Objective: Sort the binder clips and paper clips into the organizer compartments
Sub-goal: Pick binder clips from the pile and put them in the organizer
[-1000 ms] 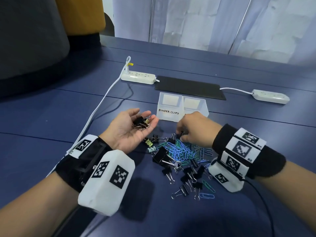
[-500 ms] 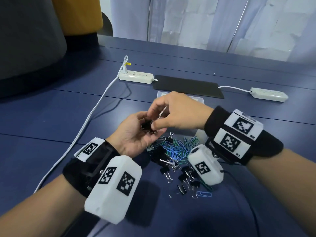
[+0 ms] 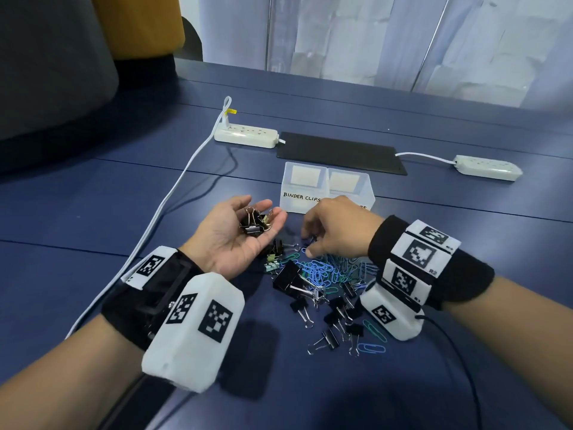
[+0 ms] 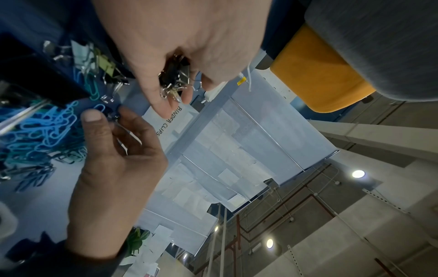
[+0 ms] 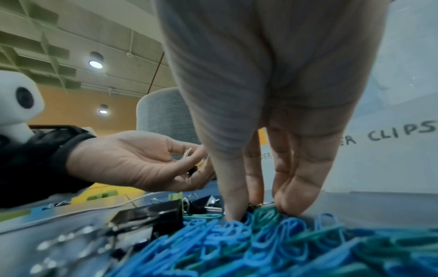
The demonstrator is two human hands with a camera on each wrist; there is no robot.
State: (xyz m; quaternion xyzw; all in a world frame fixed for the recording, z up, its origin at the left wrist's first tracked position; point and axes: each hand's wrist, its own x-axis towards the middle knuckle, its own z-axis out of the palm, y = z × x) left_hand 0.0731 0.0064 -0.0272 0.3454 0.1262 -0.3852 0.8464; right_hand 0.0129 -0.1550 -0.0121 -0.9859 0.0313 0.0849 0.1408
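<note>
My left hand (image 3: 265, 209) lies palm up left of the pile, loosely cupped, with several small black binder clips (image 3: 255, 225) resting in it. My right hand (image 3: 308, 243) reaches down at the pile's far edge, where thumb and fingers pinch a small black binder clip (image 5: 254, 205) on the table. Blue and green paper clips (image 3: 325, 271) lie heaped under that hand. A large black binder clip (image 3: 288, 276) and several small ones (image 3: 335, 321) lie on the near side. The clear two-compartment organizer (image 3: 290, 181) stands just beyond; its left front reads BINDER CLIPS, and my right hand hides the other label.
Beyond the organizer lies a black mat (image 3: 338, 152), with a white power strip (image 3: 245, 136) at its left and another (image 3: 486, 167) at its right. A white cable (image 3: 161, 209) runs down the table's left side. A grey chair back (image 3: 46, 72) stands far left.
Half a second ago my right hand was up at the left palm with a clip. It has dropped back to the pile and pinches another. The left hand has hardly moved.
</note>
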